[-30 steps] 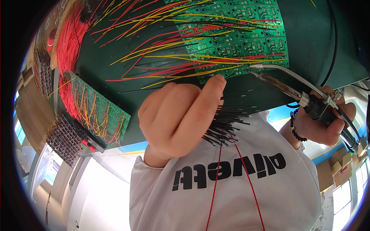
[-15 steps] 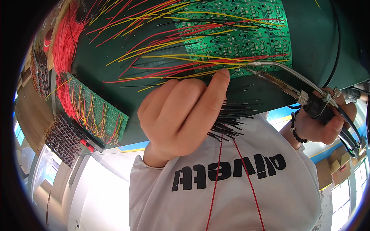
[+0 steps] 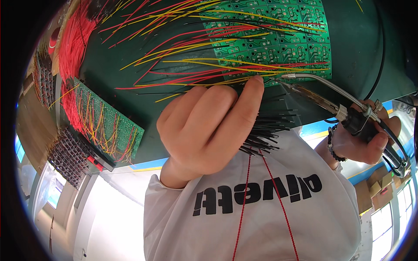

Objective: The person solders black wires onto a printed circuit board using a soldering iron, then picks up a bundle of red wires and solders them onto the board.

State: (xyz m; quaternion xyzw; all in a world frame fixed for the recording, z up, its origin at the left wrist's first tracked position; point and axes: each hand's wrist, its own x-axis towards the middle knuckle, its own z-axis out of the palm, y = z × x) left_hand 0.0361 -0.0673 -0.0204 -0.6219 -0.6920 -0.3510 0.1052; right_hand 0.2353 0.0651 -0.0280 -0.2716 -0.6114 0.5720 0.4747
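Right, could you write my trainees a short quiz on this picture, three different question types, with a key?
1. True or false: the left hand holds a bundle of black wires.
2. What does the right hand grip?
A) Pliers
B) A soldering iron
C) A screwdriver
3. Fill the gap: the loose wires fanned over the green circuit board near the iron's tip are red, black and ____.

Key: 1. True; 2. B; 3. yellow.
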